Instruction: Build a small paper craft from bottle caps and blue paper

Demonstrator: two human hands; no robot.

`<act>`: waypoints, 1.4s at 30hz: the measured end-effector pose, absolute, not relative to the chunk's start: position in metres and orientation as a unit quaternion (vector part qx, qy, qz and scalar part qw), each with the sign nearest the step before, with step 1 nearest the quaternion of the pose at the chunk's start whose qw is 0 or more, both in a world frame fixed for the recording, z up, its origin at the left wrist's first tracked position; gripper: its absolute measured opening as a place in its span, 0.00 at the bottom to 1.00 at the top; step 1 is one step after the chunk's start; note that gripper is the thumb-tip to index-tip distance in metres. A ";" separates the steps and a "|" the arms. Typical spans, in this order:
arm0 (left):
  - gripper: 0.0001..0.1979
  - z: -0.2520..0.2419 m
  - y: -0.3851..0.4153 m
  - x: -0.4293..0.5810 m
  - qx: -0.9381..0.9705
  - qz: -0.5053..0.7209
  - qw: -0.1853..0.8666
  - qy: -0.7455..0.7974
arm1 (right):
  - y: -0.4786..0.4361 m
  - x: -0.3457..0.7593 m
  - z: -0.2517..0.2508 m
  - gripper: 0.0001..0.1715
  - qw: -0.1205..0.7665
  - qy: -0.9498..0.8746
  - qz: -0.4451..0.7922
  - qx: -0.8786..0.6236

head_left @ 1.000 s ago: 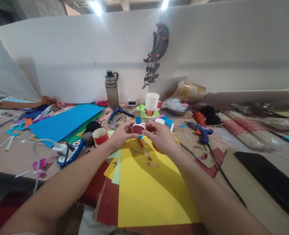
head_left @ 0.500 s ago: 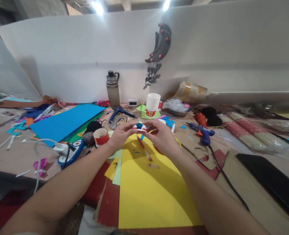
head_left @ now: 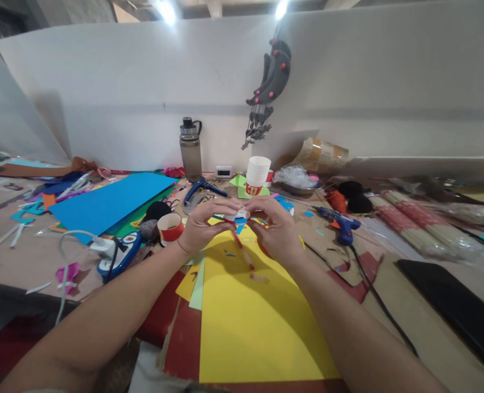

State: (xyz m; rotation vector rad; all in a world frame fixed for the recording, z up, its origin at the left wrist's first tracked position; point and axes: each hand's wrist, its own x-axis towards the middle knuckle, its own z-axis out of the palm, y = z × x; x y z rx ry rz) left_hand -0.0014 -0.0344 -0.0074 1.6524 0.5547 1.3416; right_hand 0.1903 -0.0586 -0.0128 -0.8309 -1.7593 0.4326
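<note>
Between my two hands, over the far part of a yellow sheet (head_left: 262, 327), is a small white and red piece with blue on it (head_left: 241, 215). It looks like part of a paper cup, but the fingers hide much of it. My left hand (head_left: 205, 225) pinches its left side, thumb below and fingers above. On the other side my right hand (head_left: 275, 229) is closed on it with bent fingers. A red pen (head_left: 242, 250) lies on the yellow sheet just below the hands. Left of my left hand stands a cut red paper cup (head_left: 170, 231).
Behind the hands are a stack of white paper cups (head_left: 259, 170), a water bottle (head_left: 190, 152) and a blue-handled tool (head_left: 196, 188). A blue glue gun (head_left: 342, 225) with a trailing cord lies right, near a black phone-like slab (head_left: 450, 305). Blue sheets (head_left: 114, 202) and a power strip (head_left: 125, 254) lie left.
Both hands have turned the small piece, so its round blue spot no longer faces me and a white part shows on top. The fingers have shifted around it; the view moved slightly.
</note>
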 end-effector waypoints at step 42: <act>0.14 -0.029 -0.020 0.000 0.682 0.566 0.408 0.220 | -0.059 0.182 -0.019 0.08 0.560 -0.704 0.207 -0.384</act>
